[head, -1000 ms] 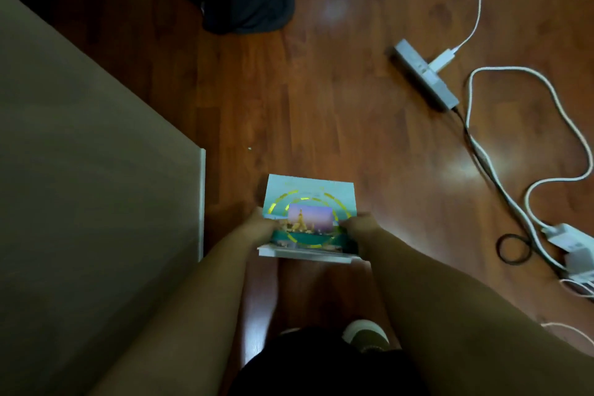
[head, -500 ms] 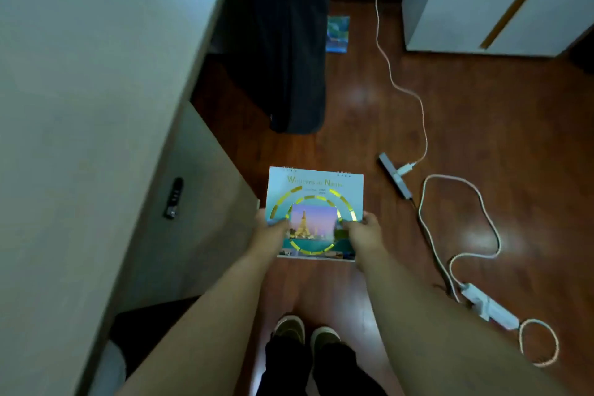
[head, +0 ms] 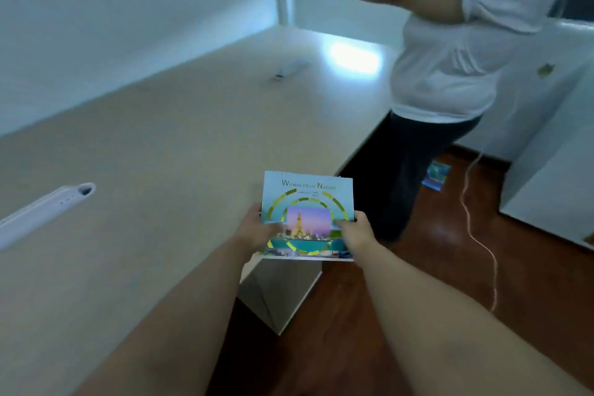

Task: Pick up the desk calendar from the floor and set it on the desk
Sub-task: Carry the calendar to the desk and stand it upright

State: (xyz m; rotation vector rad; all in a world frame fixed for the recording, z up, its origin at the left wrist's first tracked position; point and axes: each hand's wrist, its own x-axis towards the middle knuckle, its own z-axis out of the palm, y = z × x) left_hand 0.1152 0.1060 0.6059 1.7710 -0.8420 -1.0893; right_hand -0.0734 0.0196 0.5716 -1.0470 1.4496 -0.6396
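Observation:
The desk calendar (head: 308,202) has a light blue cover with a yellow ring and a temple photo. I hold it in the air at the desk's front edge, cover facing me. My left hand (head: 257,230) grips its lower left side and my right hand (head: 353,231) grips its lower right side. The beige desk (head: 180,145) spreads out to the left and ahead, below the calendar's level.
A white flat device (head: 41,210) lies on the desk at the left, and a small remote (head: 291,69) sits farther back. Another person (head: 450,74) in a white shirt stands at the desk's far right end. A thin cable (head: 482,244) trails over the wooden floor beside a white cabinet (head: 553,170).
Both hands have lifted the calendar from floor level up to the desk's edge. The view has risen from the floor to the desk top, and the other person has come into sight.

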